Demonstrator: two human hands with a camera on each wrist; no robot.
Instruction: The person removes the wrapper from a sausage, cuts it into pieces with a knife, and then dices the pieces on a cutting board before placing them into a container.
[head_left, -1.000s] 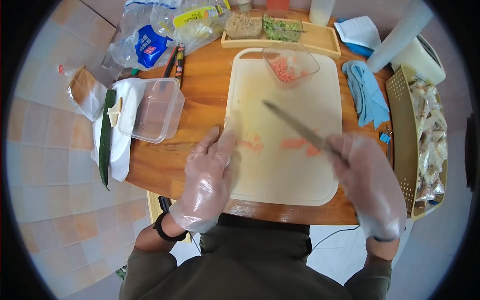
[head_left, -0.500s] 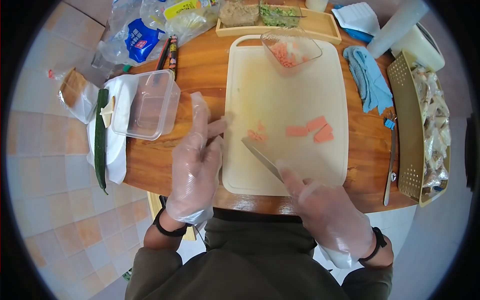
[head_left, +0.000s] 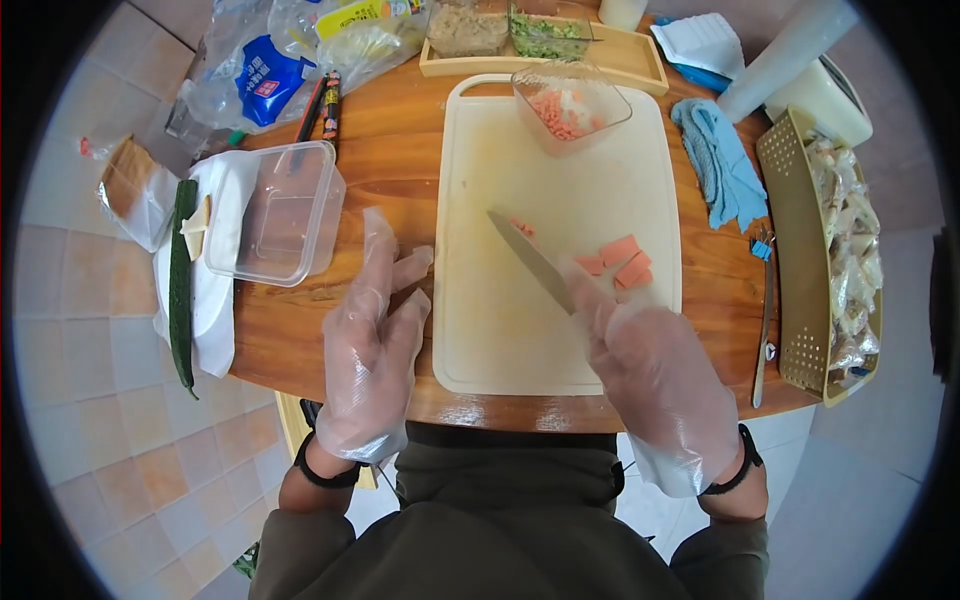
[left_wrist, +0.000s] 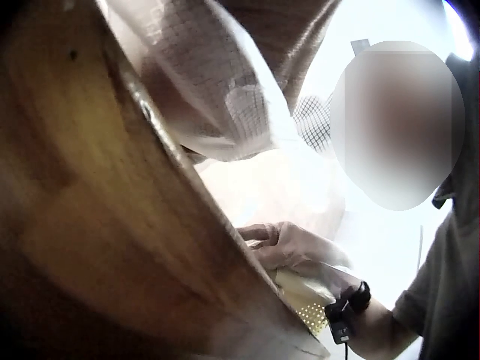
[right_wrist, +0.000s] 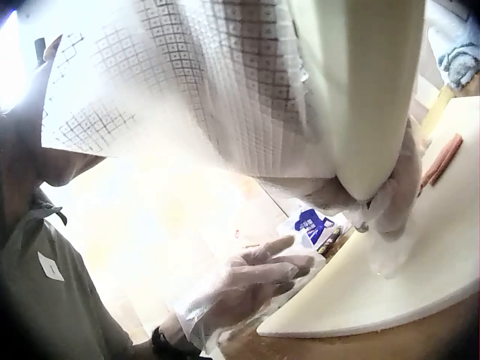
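Note:
My right hand (head_left: 665,375), in a clear plastic glove, grips a knife (head_left: 530,258) with its blade slanting away to the left, low over the white cutting board (head_left: 490,330). Small chopped pink bits (head_left: 523,229) lie beside the blade, partly hidden by it. Several flat pink pieces (head_left: 626,262) lie just beyond the right fingers; in the right wrist view a pink strip (right_wrist: 447,159) shows on the board. Left of the board, my gloved left hand (head_left: 368,345) is held with its fingers spread and nothing in them.
On the board's far end stands a glass container (head_left: 600,132) of diced pink bits. Behind it, a wooden tray (head_left: 630,75) carries more glass containers. A clear plastic box (head_left: 318,250) and a cucumber (head_left: 181,300) lie left; a blue cloth (head_left: 720,165) and a basket (head_left: 800,300) stand right.
The knife came down from the board's right side to the small pink bits, which have shifted away from me and rightward. My left hand drew off the board's left edge and its fingers spread.

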